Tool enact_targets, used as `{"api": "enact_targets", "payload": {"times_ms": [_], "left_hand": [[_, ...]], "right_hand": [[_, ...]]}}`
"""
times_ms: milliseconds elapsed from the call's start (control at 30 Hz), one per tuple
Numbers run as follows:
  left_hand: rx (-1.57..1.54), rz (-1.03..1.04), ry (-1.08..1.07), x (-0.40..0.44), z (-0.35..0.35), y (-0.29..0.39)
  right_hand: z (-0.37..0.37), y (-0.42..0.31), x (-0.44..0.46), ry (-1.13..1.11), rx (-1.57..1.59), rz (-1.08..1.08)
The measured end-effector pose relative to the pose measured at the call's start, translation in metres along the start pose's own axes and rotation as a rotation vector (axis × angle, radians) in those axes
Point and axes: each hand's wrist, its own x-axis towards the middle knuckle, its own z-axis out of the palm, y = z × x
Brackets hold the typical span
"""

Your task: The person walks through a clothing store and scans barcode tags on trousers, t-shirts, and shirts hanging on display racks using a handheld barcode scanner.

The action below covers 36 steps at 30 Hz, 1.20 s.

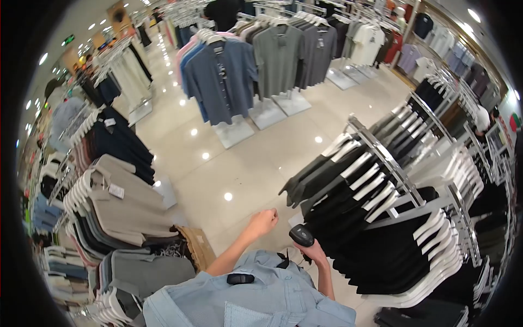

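In the head view, my right hand (312, 252) is wrapped round the handle of a black handheld barcode scanner (301, 234). The scanner's rounded head points up and away from my body. My left hand (265, 222) hangs in the air in front of me, its fingers curled in a loose fist; nothing shows in it. The nearest garments to my right hand are black clothes (354, 250) on white hangers (436, 272). A dark device (240, 279) sits on the chest of my light blue shirt (272, 297).
A metal rack (387, 158) of dark clothes stands on my right. To my left hang a beige polo shirt (122, 201) and grey garments, beside an open cardboard box (197, 245). Ahead, across the shiny tiled floor (245, 174), a blue shirt (220, 82) fronts another rack.
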Motion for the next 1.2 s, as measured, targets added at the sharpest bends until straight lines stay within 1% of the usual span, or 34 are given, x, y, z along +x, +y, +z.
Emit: {"api": "enact_targets", "payload": {"times_ms": [33,67,100,133,200,267,333,400,433,500,533,600,667,700,733,767,800,833,900,933,1000,1033,1100,1200], "left_hand": [[-0.01,-0.018,0.02,-0.01,-0.005,0.0],[-0.1,-0.031,-0.023,-0.02,-0.008,0.002],[-0.192,-0.043,-0.064,-0.03,-0.011,0.004],[-0.209,-0.064,-0.038,-0.039,-0.011,0.005],[-0.251,0.031,-0.07,-0.056,-0.01,0.007],[-0.243,-0.008,-0.024,-0.073,-0.012,0.008],[-0.228,-0.04,0.007,-0.089,-0.015,-0.002],[-0.186,-0.009,-0.021,-0.101,-0.02,-0.016],[-0.19,-0.012,-0.004,-0.106,-0.025,-0.02],[-0.127,0.024,-0.076,-0.121,-0.03,-0.029],[-0.133,0.016,-0.062,-0.128,-0.026,-0.034],[0.077,0.055,0.053,-0.144,-0.016,-0.041],[0.11,0.018,0.095,-0.156,-0.012,-0.044],[0.15,-0.008,0.125,-0.162,-0.013,-0.044],[0.144,-0.019,0.132,-0.167,-0.011,-0.047],[0.109,-0.023,0.22,-0.172,-0.009,-0.05],[0.075,-0.024,0.308,-0.177,-0.008,-0.052],[0.072,-0.03,0.313,-0.183,-0.007,-0.055],[0.037,-0.094,0.426,-0.193,-0.011,-0.057],[0.038,-0.09,0.428,-0.198,-0.014,-0.06],[-0.107,-0.22,0.404,-0.207,-0.02,-0.066],[-0.108,-0.216,0.409,-0.21,-0.023,-0.069],[-0.205,-0.253,0.433,-0.216,-0.027,-0.076],[-0.208,-0.261,0.486,-0.226,-0.03,-0.084]], "right_hand": [[0.008,-0.005,0.004,0.013,-0.085,0.024],[0.018,-0.011,0.008,0.025,-0.171,0.046],[0.029,-0.021,0.007,0.057,-0.232,0.023],[0.041,-0.022,0.01,0.03,-0.256,0.015],[0.065,-0.019,0.013,0.032,-0.238,-0.06],[0.085,-0.019,0.01,-0.029,-0.289,-0.096],[0.102,-0.02,0.005,-0.138,-0.207,0.009],[0.119,-0.024,-0.002,-0.16,-0.203,0.005],[0.127,-0.022,-0.006,-0.164,-0.191,-0.048],[0.142,-0.021,-0.014,-0.165,-0.154,-0.142],[0.147,-0.021,-0.015,-0.178,-0.166,-0.146],[0.156,-0.028,-0.024,-0.342,-0.109,-0.128],[0.164,-0.037,-0.027,-0.368,-0.16,-0.088],[0.168,-0.041,-0.027,-0.373,-0.255,-0.055],[0.173,-0.044,-0.027,-0.376,-0.349,-0.022],[0.178,-0.046,-0.027,-0.427,-0.28,-0.09],[0.183,-0.048,-0.028,-0.435,-0.287,-0.09],[0.189,-0.05,-0.028,-0.451,-0.232,-0.104],[0.199,-0.051,-0.029,-0.482,-0.14,-0.095],[0.205,-0.051,-0.03,-0.479,-0.141,-0.099],[0.216,-0.056,-0.038,-0.394,-0.135,-0.082],[0.219,-0.057,-0.037,-0.391,-0.139,-0.086],[0.227,-0.058,-0.038,-0.436,-0.108,-0.015],[0.236,-0.068,-0.043,-0.489,-0.021,0.045]]}}
